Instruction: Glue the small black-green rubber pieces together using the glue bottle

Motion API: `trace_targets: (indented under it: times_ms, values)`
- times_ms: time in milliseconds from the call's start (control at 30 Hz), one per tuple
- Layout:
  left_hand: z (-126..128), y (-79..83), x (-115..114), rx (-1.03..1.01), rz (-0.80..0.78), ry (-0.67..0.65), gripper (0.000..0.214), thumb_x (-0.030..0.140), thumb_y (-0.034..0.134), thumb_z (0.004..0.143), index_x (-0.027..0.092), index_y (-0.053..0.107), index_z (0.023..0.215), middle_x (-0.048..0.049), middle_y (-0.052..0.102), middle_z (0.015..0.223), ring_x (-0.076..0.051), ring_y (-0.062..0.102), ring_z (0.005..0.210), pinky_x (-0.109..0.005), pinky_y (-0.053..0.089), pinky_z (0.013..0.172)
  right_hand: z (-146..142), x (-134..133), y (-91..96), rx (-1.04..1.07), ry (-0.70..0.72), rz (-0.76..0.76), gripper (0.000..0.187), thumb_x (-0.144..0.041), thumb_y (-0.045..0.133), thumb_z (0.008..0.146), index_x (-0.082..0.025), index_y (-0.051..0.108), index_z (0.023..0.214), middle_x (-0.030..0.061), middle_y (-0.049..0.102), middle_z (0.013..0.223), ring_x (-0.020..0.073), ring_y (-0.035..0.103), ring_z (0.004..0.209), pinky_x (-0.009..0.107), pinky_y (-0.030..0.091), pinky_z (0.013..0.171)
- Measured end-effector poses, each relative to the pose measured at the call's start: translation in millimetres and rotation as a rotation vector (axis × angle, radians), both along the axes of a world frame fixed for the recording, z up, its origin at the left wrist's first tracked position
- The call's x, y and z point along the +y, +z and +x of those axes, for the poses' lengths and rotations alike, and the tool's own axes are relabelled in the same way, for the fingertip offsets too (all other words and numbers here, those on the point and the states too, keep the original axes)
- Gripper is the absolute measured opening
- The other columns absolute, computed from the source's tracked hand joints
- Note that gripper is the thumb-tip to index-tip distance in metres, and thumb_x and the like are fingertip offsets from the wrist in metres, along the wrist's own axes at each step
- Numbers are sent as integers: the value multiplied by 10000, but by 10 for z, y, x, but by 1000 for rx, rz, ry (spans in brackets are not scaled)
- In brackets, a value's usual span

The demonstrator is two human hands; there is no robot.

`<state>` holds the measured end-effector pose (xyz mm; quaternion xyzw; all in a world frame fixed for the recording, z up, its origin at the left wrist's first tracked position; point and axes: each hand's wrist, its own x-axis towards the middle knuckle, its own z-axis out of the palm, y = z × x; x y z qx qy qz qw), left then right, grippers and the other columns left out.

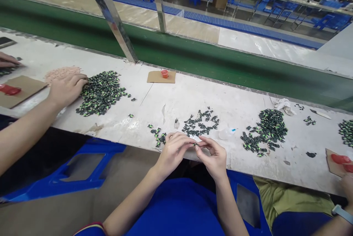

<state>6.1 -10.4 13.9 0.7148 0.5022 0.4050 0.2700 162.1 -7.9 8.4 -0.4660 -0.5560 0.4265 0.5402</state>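
Left hand [175, 151] and right hand [213, 156], nearly closed, pinch one small dark piece [196, 144], perhaps green-flecked, mostly hidden between them.

Black pieces [102, 92] flecked with lime green on a white tabletop [182, 96]
The near middle cluster [190, 131] is nearly all black, the left heap [62, 72] pale pink, the far pot [164, 74] red on brown cardboard [152, 78], the far strip [82, 32] green, the left stool [82, 185] blue.

For your left hand [173, 151]: passage over table [146, 109], eleven o'clock; obstacles: black cluster [159, 138], ten; scattered parts [202, 129], one; bottle [226, 133], two.
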Motion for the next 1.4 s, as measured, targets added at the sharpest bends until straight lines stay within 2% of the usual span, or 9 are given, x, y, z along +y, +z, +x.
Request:
trace_targets:
  times_ms: [133, 333, 567, 800, 1100, 1167, 1267, 1333, 1400]
  values:
    - [0, 61, 3, 50, 183, 10, 179, 178, 470, 944, 230, 641, 948, 2, 716, 811, -162, 624, 840, -348, 352, 843, -40, -13, 40, 102, -33, -39, 220, -173, 727, 683, -196, 711, 901, 2, 705, 680, 128, 662, 587, 257, 591, 620]
    - [24, 146, -25, 113, 429, 25, 216, 44, 461, 908, 203, 600, 955, 7, 667, 739, -151, 593, 803, -340, 330, 822, -94, -60, 60, 235, -79, -104, 211, -149, 743, 631, -204, 697, 829, -20, 670, 639, 106, 646, 595, 223, 578, 650]
    - [42, 191, -55, 179, 497, 21, 236, -4, 446, 884, 185, 575, 943, 3, 658, 737, -143, 582, 771, -341, 319, 858, -114, -60, 35, 284, -56, -126, 201, -173, 745, 627, -204, 686, 816, -33, 631, 602, 91, 614, 554, 197, 556, 601]
    - [98, 110, -34, 154, 377, -61, 192, 76, 451, 930, 208, 589, 945, 18, 690, 780, -133, 599, 775, -341, 281, 912, 78, -73, -59, 118, 4, -64, 228, -172, 706, 687, -206, 682, 911, -23, 650, 650, 105, 634, 586, 207, 559, 596]
    - [128, -17, 15, 160, 187, -120, 178, 189, 440, 965, 223, 553, 1100, 9, 723, 892, -142, 631, 856, -362, 226, 987, 258, -132, -11, -191, -10, 40, 210, -178, 651, 768, -193, 666, 977, 22, 683, 773, 135, 651, 644, 258, 579, 622]
    - [38, -21, 48, 200, 148, -86, 196, 212, 460, 955, 227, 550, 1129, -10, 727, 953, -165, 630, 912, -388, 224, 1000, 381, -140, -22, -296, -65, 60, 188, -200, 640, 784, -192, 666, 970, 27, 683, 782, 142, 648, 647, 276, 577, 631]
    - [-204, -29, 126, 284, 94, 66, 201, 255, 485, 935, 237, 578, 1113, -41, 723, 1034, -211, 620, 973, -439, 240, 998, 707, -133, -58, -497, -230, 88, 142, -257, 625, 801, -190, 668, 919, 35, 679, 780, 158, 638, 649, 304, 561, 646]
    - [-397, -36, 184, 355, 35, 201, 191, 273, 487, 923, 244, 609, 1067, -54, 723, 1033, -242, 608, 993, -468, 255, 979, 955, -106, -79, -643, -430, 119, 134, -306, 612, 806, -183, 660, 830, 45, 664, 765, 170, 621, 643, 325, 542, 659]
    - [-564, -35, 225, 419, -3, 321, 185, 270, 481, 913, 247, 631, 1019, -66, 723, 1009, -264, 599, 997, -492, 253, 965, 1145, -64, -87, -767, -672, 163, 201, -364, 605, 811, -171, 657, 829, 77, 646, 821, 199, 610, 712, 369, 523, 715]
